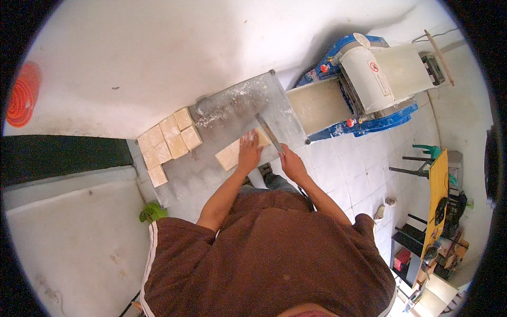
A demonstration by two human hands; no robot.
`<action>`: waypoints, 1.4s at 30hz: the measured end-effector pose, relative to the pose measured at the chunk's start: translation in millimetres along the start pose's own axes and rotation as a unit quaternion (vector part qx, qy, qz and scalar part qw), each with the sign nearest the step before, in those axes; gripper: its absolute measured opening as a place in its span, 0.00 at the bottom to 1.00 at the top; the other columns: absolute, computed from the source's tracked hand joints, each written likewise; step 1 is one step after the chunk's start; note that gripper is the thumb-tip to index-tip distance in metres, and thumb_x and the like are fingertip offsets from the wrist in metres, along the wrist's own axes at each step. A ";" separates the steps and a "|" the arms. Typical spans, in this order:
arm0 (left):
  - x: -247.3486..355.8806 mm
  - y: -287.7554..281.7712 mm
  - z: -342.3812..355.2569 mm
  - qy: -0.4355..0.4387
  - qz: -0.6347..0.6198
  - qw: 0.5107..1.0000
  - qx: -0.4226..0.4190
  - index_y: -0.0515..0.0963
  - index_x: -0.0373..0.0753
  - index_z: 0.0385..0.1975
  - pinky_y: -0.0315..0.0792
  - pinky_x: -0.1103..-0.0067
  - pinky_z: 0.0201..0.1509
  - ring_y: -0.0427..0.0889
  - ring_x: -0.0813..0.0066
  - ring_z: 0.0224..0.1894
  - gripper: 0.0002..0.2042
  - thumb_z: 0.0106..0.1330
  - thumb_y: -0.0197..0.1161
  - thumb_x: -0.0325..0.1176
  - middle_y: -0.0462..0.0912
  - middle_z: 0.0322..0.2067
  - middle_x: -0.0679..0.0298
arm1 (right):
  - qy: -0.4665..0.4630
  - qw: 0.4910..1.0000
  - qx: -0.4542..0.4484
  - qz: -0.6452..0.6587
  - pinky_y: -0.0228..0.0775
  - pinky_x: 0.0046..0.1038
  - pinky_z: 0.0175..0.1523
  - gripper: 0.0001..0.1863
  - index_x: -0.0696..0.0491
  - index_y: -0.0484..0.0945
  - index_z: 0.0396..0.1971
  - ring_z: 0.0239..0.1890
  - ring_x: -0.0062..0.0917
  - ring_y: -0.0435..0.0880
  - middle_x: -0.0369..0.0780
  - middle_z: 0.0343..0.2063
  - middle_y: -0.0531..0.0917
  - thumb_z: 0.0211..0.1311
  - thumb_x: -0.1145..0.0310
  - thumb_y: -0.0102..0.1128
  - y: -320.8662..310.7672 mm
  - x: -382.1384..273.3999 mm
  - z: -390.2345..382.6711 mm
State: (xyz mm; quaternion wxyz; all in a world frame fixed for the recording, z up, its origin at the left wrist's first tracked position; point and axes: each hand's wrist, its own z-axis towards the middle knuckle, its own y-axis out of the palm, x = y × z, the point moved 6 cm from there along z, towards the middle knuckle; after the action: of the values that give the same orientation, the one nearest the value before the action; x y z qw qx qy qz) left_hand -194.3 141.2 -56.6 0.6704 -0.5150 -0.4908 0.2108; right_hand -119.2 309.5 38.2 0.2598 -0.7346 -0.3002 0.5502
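A long pale dough strip (229, 157) lies diagonally on the floury metal table (229, 95). My left hand (248, 150) rests on the strip near its right end, fingers laid out over the surface. My right hand (290, 164) grips the handle of a long knife (266, 128), whose blade angles up and leftward beside that end of the strip. Several square dough pieces (169, 127) sit grouped at the table’s left side.
A blue and white roller machine (380, 74) adjoins the table at upper right, against a white wall. A yellow board (437, 174) with dark supports and clutter stands at right on tiled floor (348, 164). A red coiled object (21, 98) hangs left; something green (153, 211) is low left.
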 end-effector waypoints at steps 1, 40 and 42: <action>-0.9 0.2 0.0 -0.002 -0.001 1.000 -0.003 0.53 0.30 0.76 0.45 0.49 0.81 0.52 0.41 0.79 0.35 0.75 0.57 0.40 0.54 0.78 0.47 | 0.007 1.000 -0.006 -0.005 0.77 0.54 0.53 0.24 0.54 0.67 0.67 0.49 0.57 0.84 0.56 0.49 0.84 0.79 0.58 0.47 4.8 0.1 -1.5; 3.5 1.3 6.0 -0.015 0.046 0.998 -0.042 0.56 0.36 0.78 0.46 0.48 0.80 0.51 0.45 0.80 0.34 0.74 0.57 0.40 0.56 0.78 0.55 | -0.021 0.999 -0.026 0.002 0.73 0.59 0.43 0.14 0.55 0.66 0.55 0.40 0.61 0.83 0.61 0.35 0.84 0.78 0.65 0.47 48.8 2.6 31.2; 3.8 1.5 6.5 -0.015 0.049 0.998 -0.047 0.56 0.36 0.77 0.46 0.48 0.80 0.50 0.45 0.80 0.34 0.75 0.57 0.40 0.56 0.78 0.55 | -0.005 0.999 -0.031 -0.012 0.73 0.59 0.44 0.13 0.55 0.66 0.54 0.41 0.61 0.83 0.60 0.36 0.84 0.77 0.66 0.47 54.8 1.5 41.3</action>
State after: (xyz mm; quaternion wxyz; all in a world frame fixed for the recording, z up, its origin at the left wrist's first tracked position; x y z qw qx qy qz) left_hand -198.0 147.9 -56.4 0.6270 -0.5664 -0.4839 0.2280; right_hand -150.2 275.2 -12.5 0.2418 -0.7362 -0.3274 0.5407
